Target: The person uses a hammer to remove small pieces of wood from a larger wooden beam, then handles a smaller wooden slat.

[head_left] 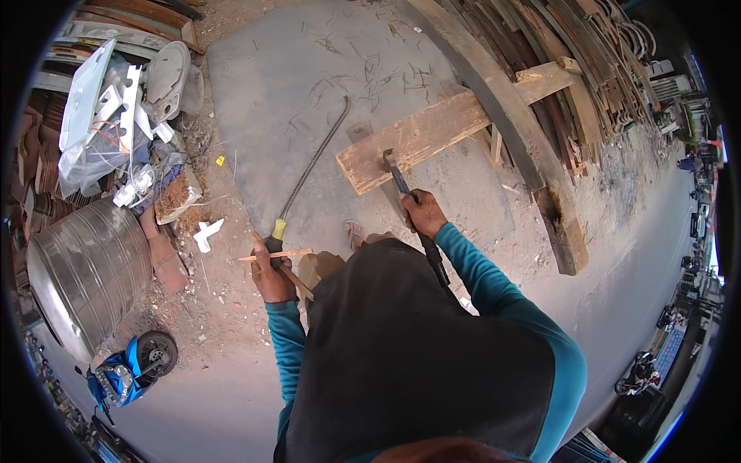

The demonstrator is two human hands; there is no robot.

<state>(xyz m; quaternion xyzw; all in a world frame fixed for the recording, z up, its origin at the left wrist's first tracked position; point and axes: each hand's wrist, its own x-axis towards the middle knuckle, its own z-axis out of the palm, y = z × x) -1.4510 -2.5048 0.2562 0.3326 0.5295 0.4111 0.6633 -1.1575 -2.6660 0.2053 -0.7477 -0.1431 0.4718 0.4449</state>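
Note:
My right hand (423, 214) is closed around a dark pry bar (401, 183). Its rusty clawed head meets the top face of a worn wooden plank (432, 133), near the plank's end. My left hand (274, 279) is closed at the yellow and black end of a long ribbed steel bar (315, 160), which bends at its far tip. A thin wooden stick (293, 252) crosses by the left fingers, and a second wood piece (301, 285) shows beside the palm. How these wood pieces are held is partly hidden.
A thick timber beam (513, 116) crosses over the plank, with stacked boards (552, 46) at the far right. Bent nails (370, 73) litter a grey ground sheet (255, 100). At left are white scrap (100, 108), a metal drum (93, 270) and a blue motorbike (123, 378).

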